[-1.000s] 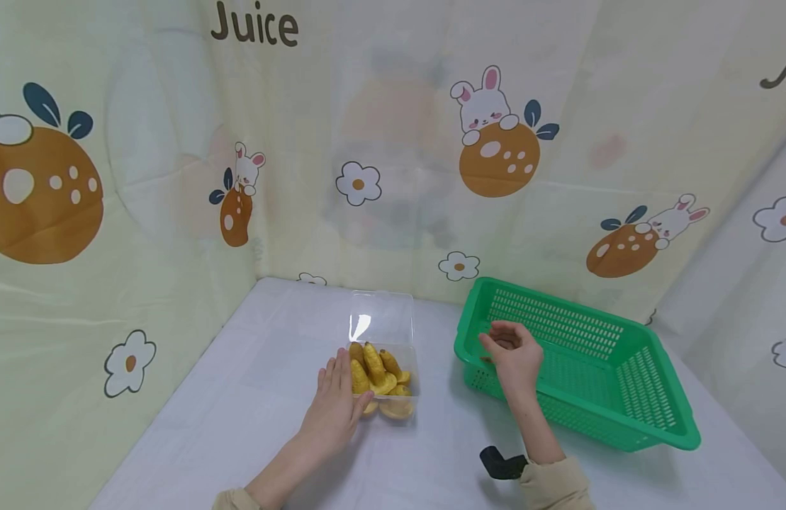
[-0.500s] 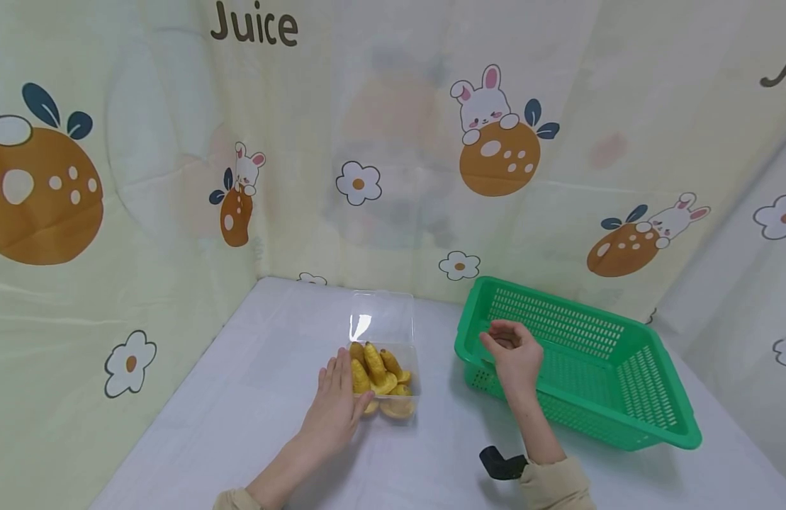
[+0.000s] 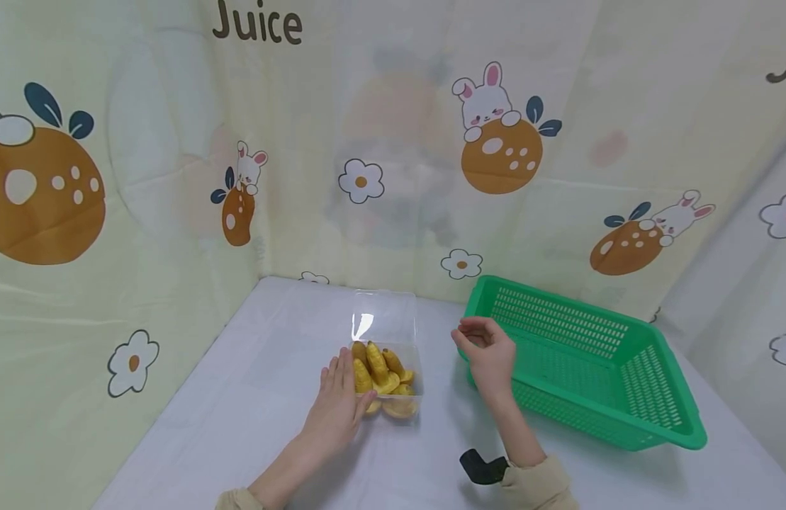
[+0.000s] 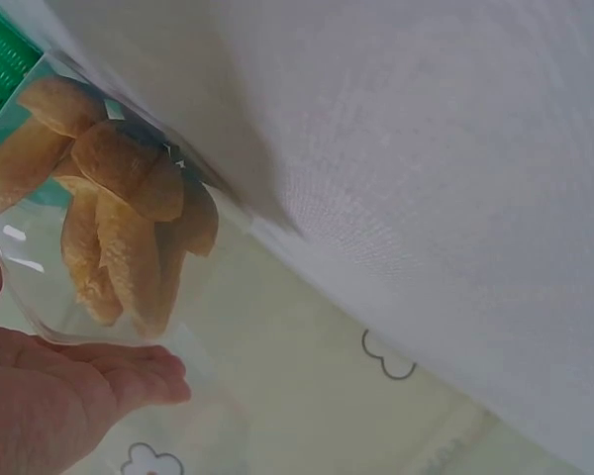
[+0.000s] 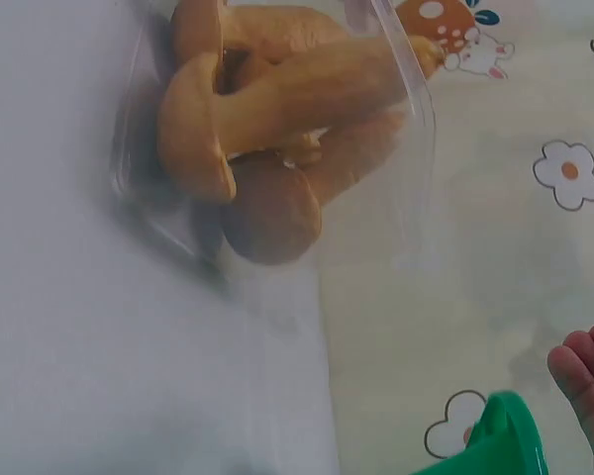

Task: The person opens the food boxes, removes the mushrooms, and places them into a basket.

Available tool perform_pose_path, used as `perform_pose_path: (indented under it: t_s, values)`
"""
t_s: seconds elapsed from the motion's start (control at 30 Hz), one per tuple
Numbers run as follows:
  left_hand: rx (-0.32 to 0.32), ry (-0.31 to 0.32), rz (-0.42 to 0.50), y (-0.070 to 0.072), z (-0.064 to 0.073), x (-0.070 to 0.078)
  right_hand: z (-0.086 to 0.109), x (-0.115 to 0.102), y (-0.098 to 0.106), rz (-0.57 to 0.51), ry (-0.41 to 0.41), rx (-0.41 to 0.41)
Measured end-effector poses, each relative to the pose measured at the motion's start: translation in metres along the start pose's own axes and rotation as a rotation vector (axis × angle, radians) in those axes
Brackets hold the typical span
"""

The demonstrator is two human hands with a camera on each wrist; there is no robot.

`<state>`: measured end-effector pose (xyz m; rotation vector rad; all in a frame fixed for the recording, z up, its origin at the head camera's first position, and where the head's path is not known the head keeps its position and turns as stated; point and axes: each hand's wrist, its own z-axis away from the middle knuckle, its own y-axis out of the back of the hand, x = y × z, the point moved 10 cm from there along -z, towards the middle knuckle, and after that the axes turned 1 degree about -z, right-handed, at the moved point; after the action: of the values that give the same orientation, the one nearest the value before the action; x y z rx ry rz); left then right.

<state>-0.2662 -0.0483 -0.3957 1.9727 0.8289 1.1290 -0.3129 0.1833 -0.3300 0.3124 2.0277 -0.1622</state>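
Note:
In the head view a clear plastic box (image 3: pixel 419 361) stands mid-table, its transparent lid (image 3: pixel 386 315) tipped up behind it. Several yellow-brown mushrooms (image 3: pixel 378 363) with rounded caps fill it; the left wrist view shows their stems and caps (image 4: pixel 129 163) through the plastic. My left hand (image 3: pixel 332 404) rests flat along the box's left side, fingers straight, thumb near the front corner. To the right of the box, my right hand (image 3: pixel 491 358) hovers before the basket's left rim, its fingers bent loosely above the thumb with nothing visible between them.
A green perforated basket (image 3: pixel 574 368) stands on the right of the white-covered table (image 3: pixel 239 418). A black bent piece (image 3: pixel 482 467) sticks out beside my right sleeve. Printed curtains (image 3: pixel 290 198) close off the back and the sides.
My right hand has shifted left, from over the basket's left end toward the box. The left hand, the box and the mushrooms stay as they were.

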Motion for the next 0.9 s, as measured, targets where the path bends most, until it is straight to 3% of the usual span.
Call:
perform_pose_path:
  t_s: [0.13, 0.43, 0.67, 0.77, 0.9]
  values:
    - [0.000, 0.001, 0.005, 0.000, -0.001, -0.001, 0.004, -0.014, -0.012, 0.007, 0.034, -0.021]
    - [0.000, -0.005, -0.002, 0.001, -0.003, -0.002, 0.008, -0.002, -0.043, 0.014, 0.020, -0.099]
    - [-0.005, 0.002, 0.000, 0.002, -0.004, -0.003, 0.021, -0.027, -0.073, 0.035, 0.035, -0.186]
    - [-0.009, 0.010, 0.003, 0.001, -0.004, -0.004, 0.023, -0.023, -0.083, 0.057, 0.020, -0.211]
    - [-0.021, 0.023, 0.006, 0.001, -0.006, -0.006, 0.021, 0.000, -0.091, 0.088, 0.003, -0.224]
